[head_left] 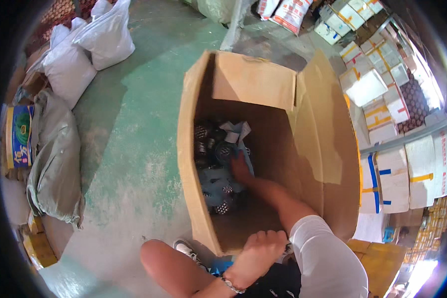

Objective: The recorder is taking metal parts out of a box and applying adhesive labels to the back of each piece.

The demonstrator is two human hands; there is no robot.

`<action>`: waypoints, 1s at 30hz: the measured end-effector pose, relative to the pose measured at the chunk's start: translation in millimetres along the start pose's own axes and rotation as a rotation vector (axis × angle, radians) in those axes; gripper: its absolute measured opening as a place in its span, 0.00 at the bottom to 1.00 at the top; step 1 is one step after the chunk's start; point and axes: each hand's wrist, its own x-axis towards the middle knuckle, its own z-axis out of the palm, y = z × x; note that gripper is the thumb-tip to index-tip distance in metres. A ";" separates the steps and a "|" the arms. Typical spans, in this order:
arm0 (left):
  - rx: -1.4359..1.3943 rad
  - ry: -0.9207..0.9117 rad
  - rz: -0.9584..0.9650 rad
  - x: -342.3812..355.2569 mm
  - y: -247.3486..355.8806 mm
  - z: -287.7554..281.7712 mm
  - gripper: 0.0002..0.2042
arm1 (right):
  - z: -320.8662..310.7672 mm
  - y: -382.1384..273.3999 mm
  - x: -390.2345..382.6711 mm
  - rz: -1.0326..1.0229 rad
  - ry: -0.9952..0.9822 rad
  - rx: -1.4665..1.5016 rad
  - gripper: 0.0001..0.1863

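A large open cardboard box (335, 164) stands in front of me with its flaps up. My right arm reaches down into it. Deep in the shade, my right hand (239, 168) is at a dark round item (224, 152) with a pale pattern; its fingers are too dim to read. Several similar dark items (222, 207), some dotted with white, lie along the box's left side among grey-blue crumpled sheets (216, 180) and a crumpled white piece (236, 131). Outside the box's near edge, my left hand (263, 251) is closed with curled fingers. What it holds, if anything, is hidden.
White sacks (104, 42) and a grey-green sack (57, 164) line the left side, beside a blue-and-yellow carton (20, 136). White foam boxes (382, 107) are stacked on the right. My bent knee (161, 260) and shoe (186, 250) are near the box's front left corner.
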 end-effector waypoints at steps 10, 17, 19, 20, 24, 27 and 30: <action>-0.161 -0.005 0.025 11.0 -6.2 -13.6 0.07 | -195.9 16.3 129.9 0.233 -1.098 0.277 0.33; -0.030 0.007 -0.030 -24.8 -67.1 -81.2 0.08 | -480.5 -62.3 125.7 0.084 -0.608 0.168 0.28; 0.022 -0.038 -0.055 -34.4 -62.9 -87.3 0.12 | -531.6 -83.2 94.8 0.102 -0.400 0.422 0.25; 0.026 -0.060 -0.012 -36.5 -56.3 -87.9 0.13 | -551.6 -94.6 81.1 0.024 -0.329 0.569 0.21; -0.720 0.371 0.031 -28.7 -16.2 -98.7 0.22 | -604.4 -132.0 2.0 -0.060 -0.090 1.346 0.18; -0.988 0.642 -0.058 -14.4 5.5 -135.3 0.26 | -635.7 -155.1 -56.8 -0.254 0.267 1.164 0.16; -1.369 0.667 -0.010 4.6 28.2 -179.2 0.23 | -664.0 -169.7 -93.0 -0.338 0.328 0.878 0.22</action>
